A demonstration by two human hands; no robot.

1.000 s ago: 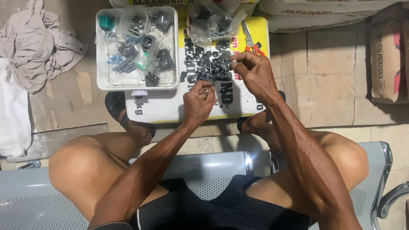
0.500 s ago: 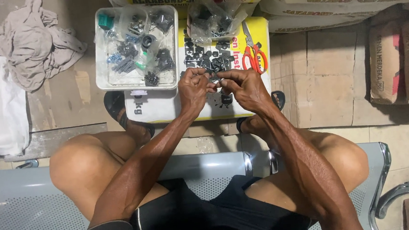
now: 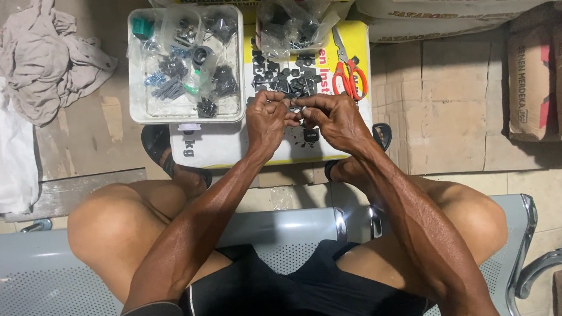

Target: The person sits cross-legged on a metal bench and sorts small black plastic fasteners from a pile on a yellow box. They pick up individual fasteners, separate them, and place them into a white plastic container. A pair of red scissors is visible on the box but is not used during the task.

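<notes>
1. Nearest: grey metal bench with a perforated seat; person seated, bare knees apart, black shorts
2. Both forearms reach forward over the gap between the knees
3. Left hand and right hand meet fingertip to fingertip above a yellow-and-white sack lying flat on the floor
4. Both hands curled, fingers pinched on one small dark part held between them; its shape too small to make out
5. Sandalled feet on the floor, at the near edge of the sack
6. Loose pile of small black parts spread on the sack, just beyond the hands
7. Orange-handled scissors lie on the sack, right of the pile
8. White tray rests on the sack's left part, holding clear bags of black and blue bits
9. A clear bag of dark pieces sits past the pile
10. Far left: crumpled grey cloth on the floor. Far right: stacked paper sacks
</notes>
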